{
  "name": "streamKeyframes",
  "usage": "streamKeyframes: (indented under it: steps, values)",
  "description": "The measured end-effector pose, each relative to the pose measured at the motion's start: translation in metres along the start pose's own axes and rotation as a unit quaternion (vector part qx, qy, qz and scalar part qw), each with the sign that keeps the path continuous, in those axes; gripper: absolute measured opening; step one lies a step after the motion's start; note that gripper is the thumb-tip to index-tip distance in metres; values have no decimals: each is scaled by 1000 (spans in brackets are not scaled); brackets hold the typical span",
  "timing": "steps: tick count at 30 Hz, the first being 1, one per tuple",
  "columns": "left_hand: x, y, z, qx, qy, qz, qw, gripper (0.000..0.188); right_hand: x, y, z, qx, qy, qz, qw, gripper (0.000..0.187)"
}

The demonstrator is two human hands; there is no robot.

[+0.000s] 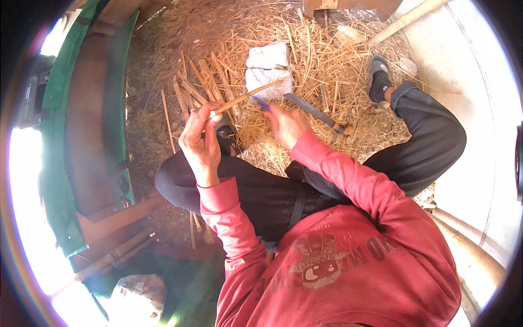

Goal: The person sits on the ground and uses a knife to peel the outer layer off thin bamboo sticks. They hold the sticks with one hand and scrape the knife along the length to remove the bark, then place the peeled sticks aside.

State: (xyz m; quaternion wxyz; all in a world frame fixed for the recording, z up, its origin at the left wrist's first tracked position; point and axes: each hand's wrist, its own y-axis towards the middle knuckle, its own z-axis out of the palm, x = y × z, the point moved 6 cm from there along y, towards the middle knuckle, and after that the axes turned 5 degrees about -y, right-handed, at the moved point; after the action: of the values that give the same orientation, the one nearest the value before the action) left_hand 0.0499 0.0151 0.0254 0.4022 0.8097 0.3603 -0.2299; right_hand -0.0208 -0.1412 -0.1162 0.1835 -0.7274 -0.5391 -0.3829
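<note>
My left hand [200, 136] is closed, pinching the near end of a slim bamboo strip [239, 99]. The strip slants up and to the right, its far end over a white block [268, 82] on the ground. In my right hand [289, 124], fingers closed, is a knife [260, 102] whose bluish blade is smeared by motion. That blade meets or lies just under the strip's middle; I cannot tell which. On the straw beyond my right hand lies a machete [316, 111], dark blade toward the block and handle toward the right.
Several split bamboo pieces [210, 79] lie left of the block amid loose straw [321, 60]. A green sheet [60, 141] hangs at the left, and a pale wall [468, 82] stands at the right. A clear plastic bag [137, 297] sits at the lower left.
</note>
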Motion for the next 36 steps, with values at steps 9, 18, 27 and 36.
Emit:
streamKeyframes:
  steps: [9,18,27,36]
  values:
    - [-2,3,1,14,10,1,1000,13,-25,12,15,81,33,87,992,24]
    - [9,-1,3,-14,-8,-29,999,13,-70,23,34,-1,-37,93,995,22]
    - [4,6,11,-32,-18,-38,999,13,-136,33,65,23,-66,124,990,24]
    - [15,3,7,-65,-27,-74,995,17,-151,52,87,-15,-94,91,991,28]
